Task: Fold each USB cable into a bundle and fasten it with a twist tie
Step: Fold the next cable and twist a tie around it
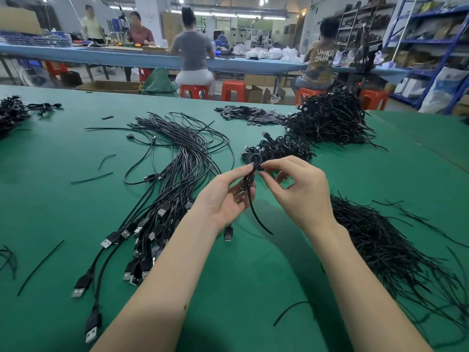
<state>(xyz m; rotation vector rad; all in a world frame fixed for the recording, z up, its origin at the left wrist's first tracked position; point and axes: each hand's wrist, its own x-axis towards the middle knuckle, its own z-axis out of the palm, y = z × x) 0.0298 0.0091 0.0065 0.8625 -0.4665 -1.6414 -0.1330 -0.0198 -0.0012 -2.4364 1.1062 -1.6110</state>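
Note:
My left hand (223, 196) grips a folded black USB cable bundle (250, 174) above the green table (63, 174). Its USB plug (228, 234) hangs below my left wrist. A black twist tie (257, 217) trails down from the bundle. My right hand (297, 189) pinches at the top of the bundle, thumb and forefinger closed on the tie there. A spread of loose USB cables (175, 174) lies to the left. A heap of twist ties (385, 240) lies to the right, under my right forearm.
Tied bundles (279, 148) lie just beyond my hands, with a larger tangled cable pile (330, 118) behind. Small black flat pieces (253, 114) lie at the back. Stray ties dot the table. More cables (15, 113) sit far left. People sit at a far bench.

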